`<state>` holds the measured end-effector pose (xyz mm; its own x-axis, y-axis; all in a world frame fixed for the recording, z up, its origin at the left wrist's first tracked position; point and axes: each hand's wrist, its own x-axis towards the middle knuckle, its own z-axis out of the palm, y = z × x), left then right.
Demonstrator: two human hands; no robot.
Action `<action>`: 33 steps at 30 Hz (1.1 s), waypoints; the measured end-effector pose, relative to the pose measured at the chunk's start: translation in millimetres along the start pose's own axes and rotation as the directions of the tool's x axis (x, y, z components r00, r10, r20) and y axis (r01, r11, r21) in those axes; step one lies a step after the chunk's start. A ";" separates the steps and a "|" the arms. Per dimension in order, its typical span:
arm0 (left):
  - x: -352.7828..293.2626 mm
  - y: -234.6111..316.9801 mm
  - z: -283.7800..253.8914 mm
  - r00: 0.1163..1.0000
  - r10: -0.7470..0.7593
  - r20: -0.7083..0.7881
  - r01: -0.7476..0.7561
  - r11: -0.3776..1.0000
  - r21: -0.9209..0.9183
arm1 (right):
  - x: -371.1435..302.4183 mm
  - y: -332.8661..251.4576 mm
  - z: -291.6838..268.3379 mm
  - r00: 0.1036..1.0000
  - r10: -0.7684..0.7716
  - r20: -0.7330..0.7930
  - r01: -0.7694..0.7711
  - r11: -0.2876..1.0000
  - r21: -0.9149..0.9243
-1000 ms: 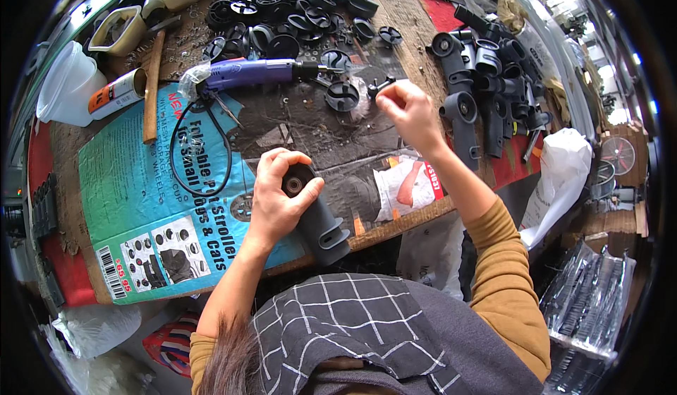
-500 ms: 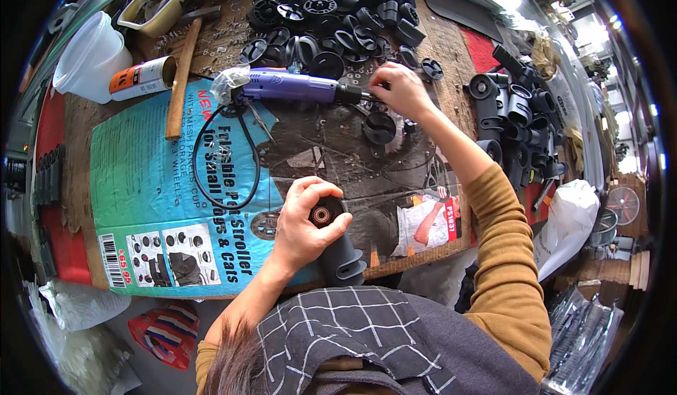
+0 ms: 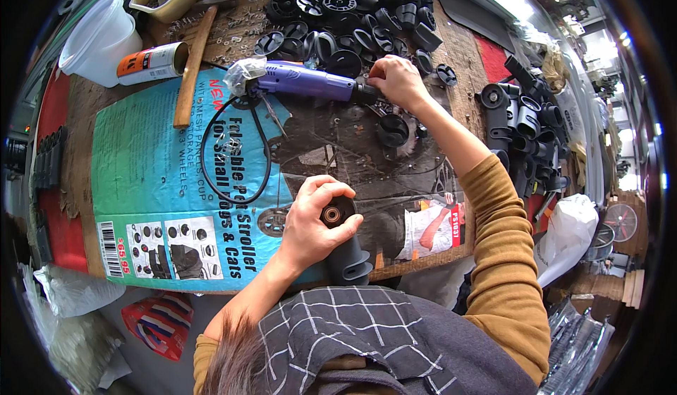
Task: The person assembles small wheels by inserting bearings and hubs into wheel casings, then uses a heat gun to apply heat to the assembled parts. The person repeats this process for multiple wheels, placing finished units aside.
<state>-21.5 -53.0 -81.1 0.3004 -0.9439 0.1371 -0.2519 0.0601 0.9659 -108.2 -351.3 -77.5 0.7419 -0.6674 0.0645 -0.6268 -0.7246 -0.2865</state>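
My left hand [image 3: 305, 222] is wrapped round a dark grey plastic wheel fitting [image 3: 349, 259], held upright above the near edge of the bench. A copper-coloured ring [image 3: 331, 215] shows in the fitting's round end, between thumb and fingers. Farther off, my right hand [image 3: 399, 82] has its fingertips pinched together beside the nose of a purple electric screwdriver [image 3: 303, 82], which lies on its side. Whatever is in that pinch is too small to make out. A round black cap [image 3: 393, 130] lies just nearer to me than the right hand.
Black plastic caps and discs [image 3: 342, 21] are heaped at the back. More dark grey fittings [image 3: 525, 123] pile up on the right. At the left are a wooden-handled hammer [image 3: 194, 70], an orange-and-white can [image 3: 151, 64] and a white bucket [image 3: 99, 42]. The screwdriver's black cable [image 3: 264, 173] loops over a printed sheet [image 3: 134, 176].
The whole view has shifted a little. My right hand has moved slightly left and away, closer along the screwdriver's nose. The left hand keeps its hold on the fitting.
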 end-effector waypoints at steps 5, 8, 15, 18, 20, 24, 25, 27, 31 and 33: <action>0.0 1.3 0.2 1.000 -0.021 0.001 0.021 0.999 -0.024 | -1.6 1.4 -1.5 0.978 0.148 0.147 -0.150 0.989 0.008; -0.6 0.7 0.2 1.000 -0.003 -0.007 0.003 1.000 -0.008 | -8.7 8.2 -2.4 0.986 0.096 0.133 -0.092 0.995 -0.029; -1.7 1.4 -0.5 1.000 -0.011 0.002 0.011 1.000 -0.027 | -28.6 20.4 -1.2 0.996 -0.064 -0.056 0.066 0.997 0.036; -1.9 0.8 0.1 1.000 -0.012 -0.002 0.012 1.000 -0.027 | -31.7 21.6 -4.8 0.998 0.035 -0.051 -0.024 0.980 0.196; -1.7 0.3 0.5 1.000 -0.007 -0.005 0.007 1.000 -0.024 | -33.9 22.0 -7.4 0.998 0.058 -0.038 -0.048 0.974 0.223; -0.9 -0.2 0.7 1.000 0.015 -0.004 -0.015 1.000 -0.025 | -32.4 23.9 -7.9 1.000 -0.012 0.010 0.012 0.998 0.060; -1.0 -0.1 0.8 1.000 0.015 -0.006 -0.015 0.999 -0.028 | -29.6 24.1 -7.9 0.999 -0.039 0.016 0.038 0.999 0.029; -1.4 0.7 1.1 1.000 0.015 -0.008 -0.016 1.000 -0.011 | -22.3 22.1 -9.8 0.994 -0.076 0.076 0.075 0.997 0.018; -0.7 -0.4 1.2 1.000 0.009 -0.012 -0.010 0.999 -0.047 | -24.8 -3.5 -25.7 1.000 -0.010 -0.008 0.011 0.988 0.151; -1.2 -3.2 1.1 0.999 0.039 -0.019 -0.039 0.998 -0.040 | -48.4 -30.6 -35.8 0.981 0.047 -0.188 0.009 0.958 0.287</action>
<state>-22.1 -52.4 -84.6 0.3083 -0.9344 0.1786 -0.2262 0.1103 0.9678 -133.4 -303.1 -37.6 0.6540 -0.7208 0.2297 -0.5252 -0.6511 -0.5479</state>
